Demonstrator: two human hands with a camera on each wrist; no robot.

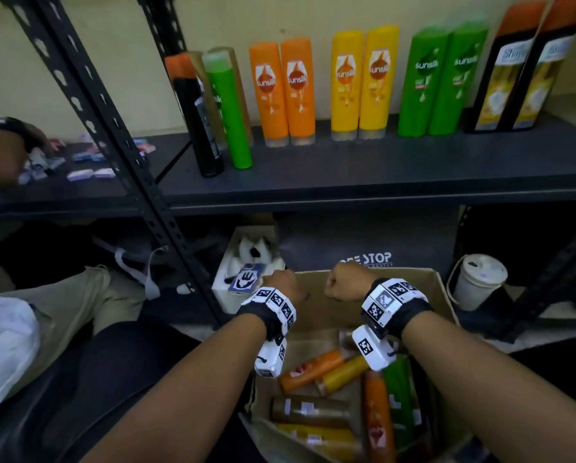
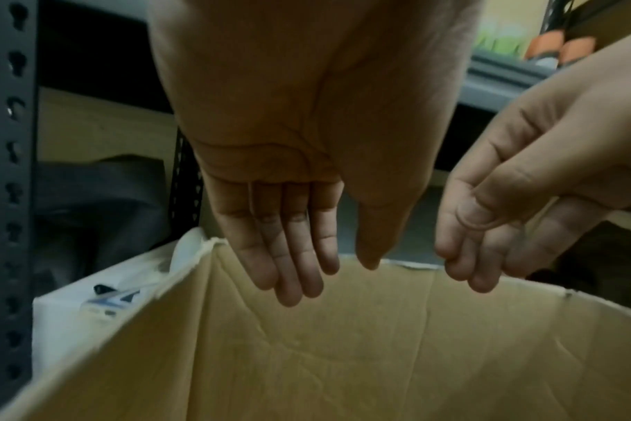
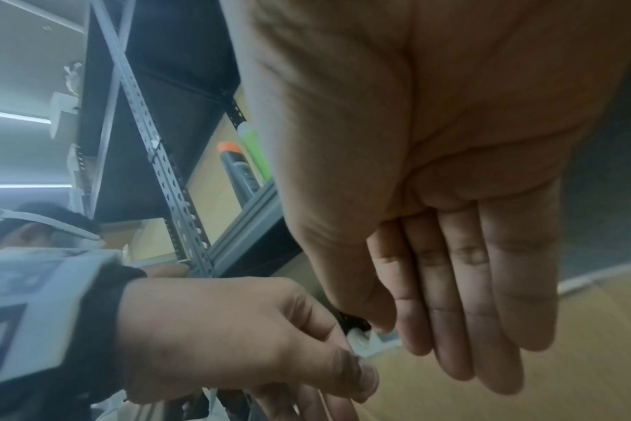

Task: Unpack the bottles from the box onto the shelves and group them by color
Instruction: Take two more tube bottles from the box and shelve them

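My left hand (image 1: pixel 281 284) and right hand (image 1: pixel 345 282) hang side by side over the far wall of the box (image 1: pixel 438 289), fingers straight and pointing down, gripping nothing and not touching each other. Inside the box, nearer me than that wall, loose bottles (image 1: pixel 316 367) lie on their sides: orange, yellow, green and brown. Above the box, on the shelf (image 1: pixel 347 175), more bottles stand in pairs, orange (image 1: pixel 285 91), yellow (image 1: pixel 363 83), green (image 1: pixel 442 78) and black with orange caps (image 1: pixel 524 68).
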